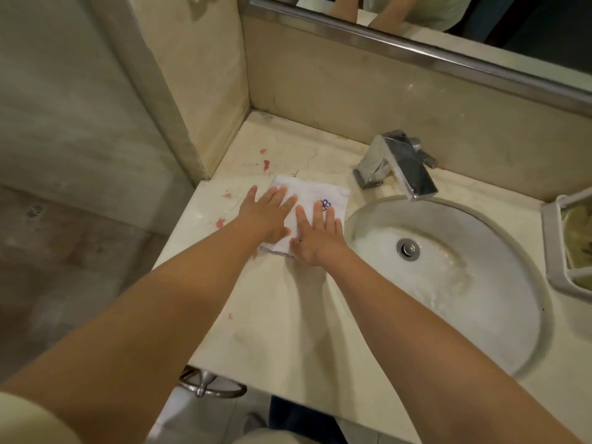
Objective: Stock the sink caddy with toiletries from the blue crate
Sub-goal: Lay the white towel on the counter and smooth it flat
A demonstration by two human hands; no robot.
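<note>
Cloth [320,191] pressed flat on table [288,299], left of sink [480,283].
Left hand [267,214] and right hand [317,235] partly cover it, fingers [280,196] straight; caddy [552,248] cut off at right edge.

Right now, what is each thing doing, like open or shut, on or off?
White cloth, folded, flat on the counter under both hands.
Left hand, open, fingers straight, resting on the white cloth.
Right hand, open, fingers straight, resting on the white cloth.
Faucet, no water coming out.
Drain stopper, cannot tell if up or down.
Caddy, upright on the counter right of the sink, mostly cut off.
</note>
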